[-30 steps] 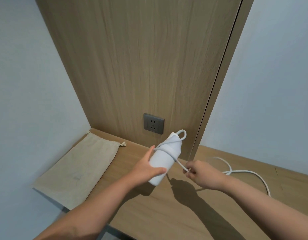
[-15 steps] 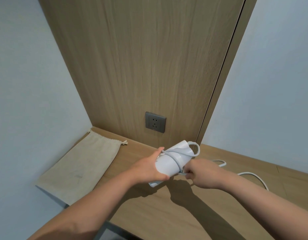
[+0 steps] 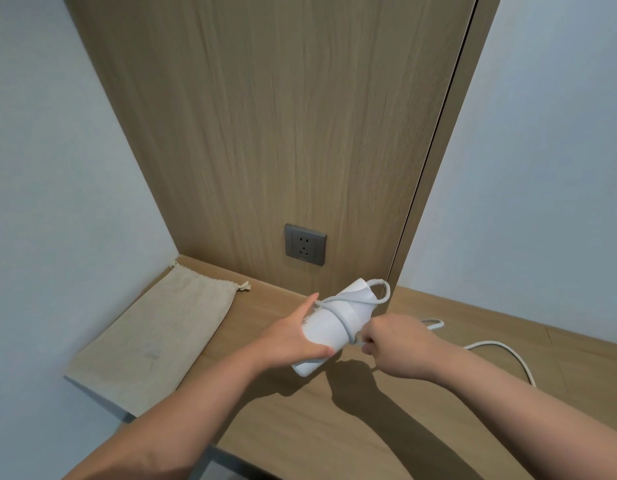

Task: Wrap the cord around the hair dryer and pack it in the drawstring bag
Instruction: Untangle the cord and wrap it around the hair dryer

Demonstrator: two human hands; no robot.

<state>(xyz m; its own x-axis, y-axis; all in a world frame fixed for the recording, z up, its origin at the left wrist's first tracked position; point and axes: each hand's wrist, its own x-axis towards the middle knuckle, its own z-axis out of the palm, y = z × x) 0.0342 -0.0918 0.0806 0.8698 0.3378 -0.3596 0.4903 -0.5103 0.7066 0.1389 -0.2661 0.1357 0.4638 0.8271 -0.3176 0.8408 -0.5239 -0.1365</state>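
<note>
My left hand [image 3: 293,337] grips the white hair dryer [image 3: 331,327], which tilts up to the right above the wooden shelf. Its white cord [image 3: 338,315] crosses the body in one turn and loops past the upper end. My right hand [image 3: 390,341] pinches the cord just right of the dryer. The loose cord trails over the shelf to the right. The beige drawstring bag [image 3: 161,337] lies flat at the left, its mouth toward the back wall.
A grey wall socket [image 3: 304,249] sits in the wood panel behind the dryer. The wooden shelf [image 3: 334,427] runs from the left wall to the right; its front edge is near my forearms. Pale walls close both sides.
The dryer has tipped from nearly upright to a flatter tilt. My right hand has moved in close to it, drawing the cord tighter around the body.
</note>
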